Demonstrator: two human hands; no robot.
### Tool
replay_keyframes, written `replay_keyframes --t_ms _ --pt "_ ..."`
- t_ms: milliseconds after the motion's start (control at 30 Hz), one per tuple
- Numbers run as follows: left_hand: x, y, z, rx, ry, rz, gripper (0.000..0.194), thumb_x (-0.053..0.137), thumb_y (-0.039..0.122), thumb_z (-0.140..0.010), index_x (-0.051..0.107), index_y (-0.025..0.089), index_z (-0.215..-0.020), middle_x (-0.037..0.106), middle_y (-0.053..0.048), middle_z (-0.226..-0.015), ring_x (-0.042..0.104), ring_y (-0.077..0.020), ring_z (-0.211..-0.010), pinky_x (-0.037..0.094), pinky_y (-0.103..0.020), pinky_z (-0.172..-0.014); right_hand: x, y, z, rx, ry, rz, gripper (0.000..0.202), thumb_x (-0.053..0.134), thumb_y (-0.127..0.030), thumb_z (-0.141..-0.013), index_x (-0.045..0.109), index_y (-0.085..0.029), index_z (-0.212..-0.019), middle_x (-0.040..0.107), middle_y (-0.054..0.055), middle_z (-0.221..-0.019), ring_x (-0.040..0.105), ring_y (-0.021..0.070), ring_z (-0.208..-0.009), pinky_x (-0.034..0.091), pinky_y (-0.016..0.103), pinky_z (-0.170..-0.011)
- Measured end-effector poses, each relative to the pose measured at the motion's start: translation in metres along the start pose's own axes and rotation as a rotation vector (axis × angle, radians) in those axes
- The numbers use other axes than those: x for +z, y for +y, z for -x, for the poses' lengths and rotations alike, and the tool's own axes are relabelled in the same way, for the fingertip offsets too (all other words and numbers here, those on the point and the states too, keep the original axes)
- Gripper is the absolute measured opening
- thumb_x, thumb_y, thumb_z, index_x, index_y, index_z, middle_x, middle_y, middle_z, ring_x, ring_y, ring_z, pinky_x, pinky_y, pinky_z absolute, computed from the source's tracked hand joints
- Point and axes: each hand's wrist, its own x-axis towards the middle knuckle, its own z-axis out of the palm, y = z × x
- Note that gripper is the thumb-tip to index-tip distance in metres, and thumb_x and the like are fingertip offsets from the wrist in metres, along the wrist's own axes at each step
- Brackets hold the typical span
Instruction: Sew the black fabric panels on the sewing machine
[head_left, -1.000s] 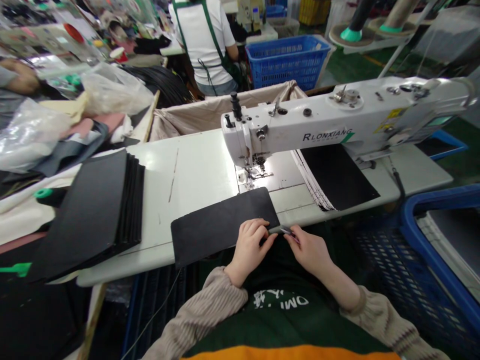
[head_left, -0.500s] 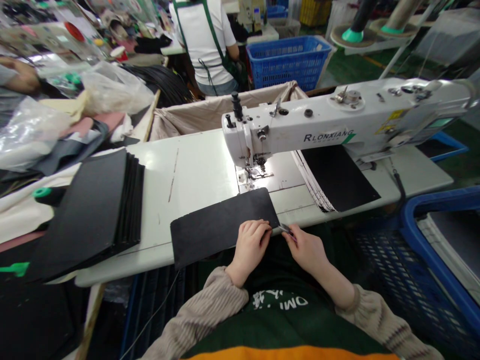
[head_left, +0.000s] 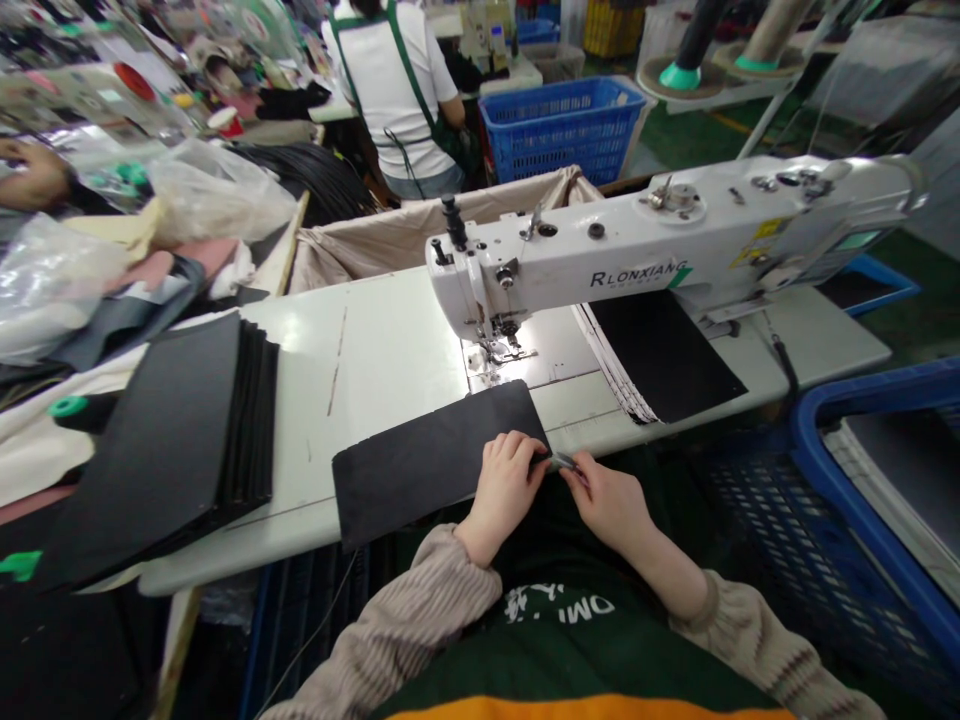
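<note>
A black rectangular panel lies at the front edge of the pale sewing table, its near left part reaching over the edge. My left hand grips its right end, fingers on top. Just to the right, my right hand is closed around a small metal tool, perhaps thread snips, whose tip meets the panel's near right corner. Behind the panel stands the white sewing machine; its lit needle area is just beyond the panel.
Black panels are stacked at the left; another black stack with pale edges lies under the machine arm. A blue basket stands at the right. Beyond the table are a cloth-lined bin, a blue crate and a person in white.
The view has shifted slightly, so the machine and table appear further left. My hands keep nearly the same places at the panel's right corner. The arm at the far left has moved.
</note>
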Motion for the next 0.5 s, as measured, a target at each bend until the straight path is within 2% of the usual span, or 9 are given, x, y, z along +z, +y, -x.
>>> replay_keyframes --t_ms 233,500 --pt "-0.007 -0.003 0.000 0.008 -0.024 0.083 0.012 0.062 0.019 -0.091 0.060 0.022 -0.102 0.061 -0.003 -0.102 0.054 -0.0220 -0.098 0.042 -0.038 -0.086 0.002 -0.001 -0.002 -0.019 -0.016 0.058 0.028 0.037 -0.040 -0.101 0.055 -0.021 -0.091 0.068 0.002 -0.073 0.061 0.0153 -0.058 0.021 0.029 -0.050" --pt "-0.006 -0.003 -0.001 -0.011 -0.022 0.102 0.012 0.062 0.017 -0.091 0.061 0.023 -0.102 0.062 -0.003 -0.103 0.055 -0.0216 -0.099 0.043 -0.038 -0.087 0.010 0.000 -0.003 -0.013 -0.004 0.025 0.028 0.037 -0.040 -0.101 0.055 -0.021 -0.092 0.068 0.002 -0.073 0.062 0.0167 -0.058 0.024 0.028 -0.051"
